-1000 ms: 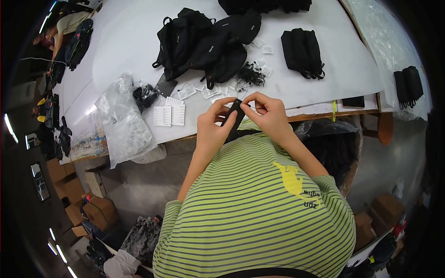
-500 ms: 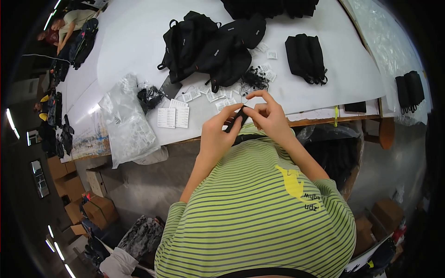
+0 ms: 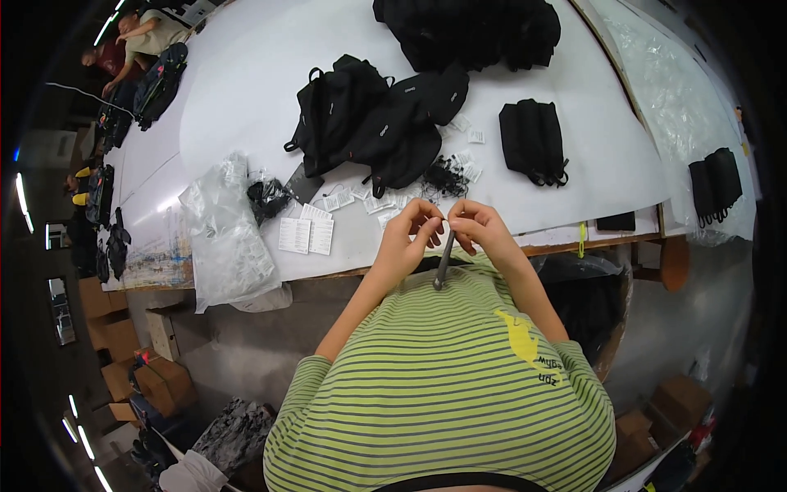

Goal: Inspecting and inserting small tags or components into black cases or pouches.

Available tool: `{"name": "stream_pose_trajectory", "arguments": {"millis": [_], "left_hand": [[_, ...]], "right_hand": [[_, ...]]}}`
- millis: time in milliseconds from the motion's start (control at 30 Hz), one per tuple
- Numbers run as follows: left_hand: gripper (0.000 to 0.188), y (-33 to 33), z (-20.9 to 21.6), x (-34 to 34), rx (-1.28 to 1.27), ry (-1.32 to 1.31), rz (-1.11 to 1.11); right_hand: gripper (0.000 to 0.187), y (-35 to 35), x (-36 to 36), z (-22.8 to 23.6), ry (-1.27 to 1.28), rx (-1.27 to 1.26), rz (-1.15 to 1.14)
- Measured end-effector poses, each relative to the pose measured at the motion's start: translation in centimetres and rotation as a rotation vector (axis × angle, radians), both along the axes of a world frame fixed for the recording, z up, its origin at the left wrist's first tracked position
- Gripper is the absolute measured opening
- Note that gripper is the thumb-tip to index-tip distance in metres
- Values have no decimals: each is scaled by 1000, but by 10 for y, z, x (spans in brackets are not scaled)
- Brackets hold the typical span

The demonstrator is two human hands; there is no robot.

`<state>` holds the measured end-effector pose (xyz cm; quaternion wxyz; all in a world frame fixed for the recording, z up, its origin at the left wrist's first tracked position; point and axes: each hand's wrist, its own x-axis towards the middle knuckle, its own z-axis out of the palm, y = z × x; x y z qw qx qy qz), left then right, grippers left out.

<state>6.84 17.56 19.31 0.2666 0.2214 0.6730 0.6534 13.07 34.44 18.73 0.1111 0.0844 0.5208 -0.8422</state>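
Observation:
A narrow dark grey strip (image 3: 443,261) hangs down in front of my shirt, its upper end between my two hands. My left hand (image 3: 410,236) is closed, thumb and fingers pinched at the top of the strip. From the other side, my right hand (image 3: 485,233) pinches the same end, its fingertips almost meeting the left ones. Whatever fine part lies between the fingertips is too small to make out. Just beyond the hands, on the white table (image 3: 352,254), lie several white printed tags (image 3: 338,200) and a tangle of black cords (image 3: 445,178).
Black bags (image 3: 369,123) lie heaped at mid-table, with a larger black pile (image 3: 471,33) behind. A folded black bag (image 3: 533,143) is at right. Left are a clear plastic bag (image 3: 225,238) and white cards (image 3: 295,234). Cardboard boxes (image 3: 164,381) stand on the floor; people (image 3: 147,37) work far left.
The dark strip has turned from lying between my fingers to hanging downward. My hands have come closer together at its top. The whole view has shifted, so the table things appear lower.

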Motion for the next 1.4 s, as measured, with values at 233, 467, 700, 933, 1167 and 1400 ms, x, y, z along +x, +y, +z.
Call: {"name": "stream_pose_trajectory", "arguments": {"millis": [233, 467, 700, 933, 1167, 1400], "left_hand": [[31, -36, -134, -78, -405, 254, 521], [21, -34, -119, -79, -671, 388, 408], [15, -9, -52, -32, -123, -52, 202], [19, -8, -52, -10, -176, -213, 196], [22, -8, -45, -14, -52, -456, 94], [19, -6, -46, -14, -284, -169, 48]], "right_hand": [[14, 13, -1, -11, -52, 6, -141], [13, 10, -3, -45, 17, 336, -306], [13, -6, -5, -30, 67, 757, -311], [13, -10, -3, -40, 105, 839, -200], [15, -14, 5, -40, 203, 922, -238], [12, -13, 12, -38, 269, 1099, -148]]}}
